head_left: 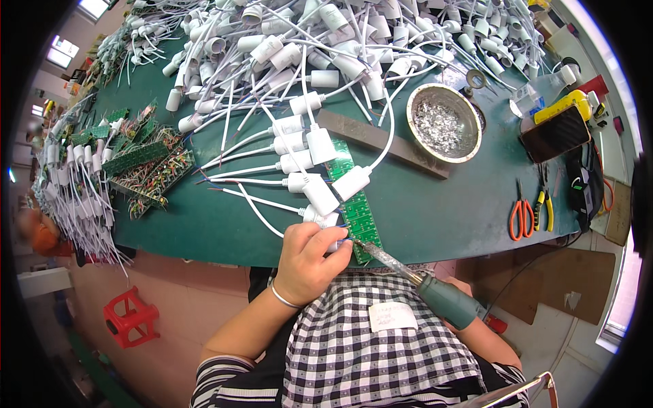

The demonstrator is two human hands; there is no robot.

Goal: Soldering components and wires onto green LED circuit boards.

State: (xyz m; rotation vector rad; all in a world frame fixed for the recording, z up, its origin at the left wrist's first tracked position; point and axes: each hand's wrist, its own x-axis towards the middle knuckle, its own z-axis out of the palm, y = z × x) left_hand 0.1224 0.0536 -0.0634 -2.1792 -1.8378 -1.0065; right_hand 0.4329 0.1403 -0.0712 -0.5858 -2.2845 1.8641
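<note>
- Circuit-board strip, green, lies at the table's near edge, around six o'clock.
- Left hand pinches a white socket against it.
- Right hand grips a soldering iron, tip on the strip.

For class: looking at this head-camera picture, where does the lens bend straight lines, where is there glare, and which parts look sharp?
Head view: the green table edge curves strongly toward the black fisheye rim; windows at upper left blow out white; the metal bowl glints; the left hand and soldering iron are sharp.
</note>
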